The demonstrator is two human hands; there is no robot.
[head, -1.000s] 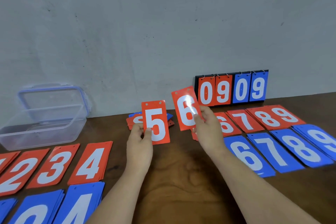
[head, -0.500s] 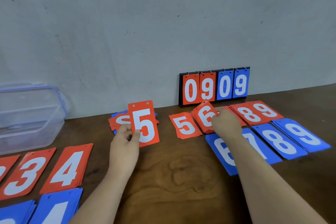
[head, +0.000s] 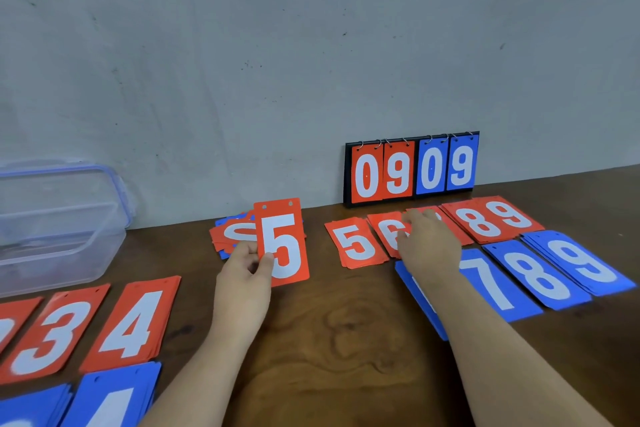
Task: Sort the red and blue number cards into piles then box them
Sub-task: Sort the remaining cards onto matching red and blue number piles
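At centre frame my left grip pinches the red 5 card upright by its lower-left edge, apt for something I judge light, stiff and slick; my right grip covers the red 6 pile, and I cannot tell its hold.

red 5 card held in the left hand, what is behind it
Behind the red 5 card, a heap of red and blue number cards lies on the wooden table. Its top red card shows part of a white digit; the heap's right side is covered.
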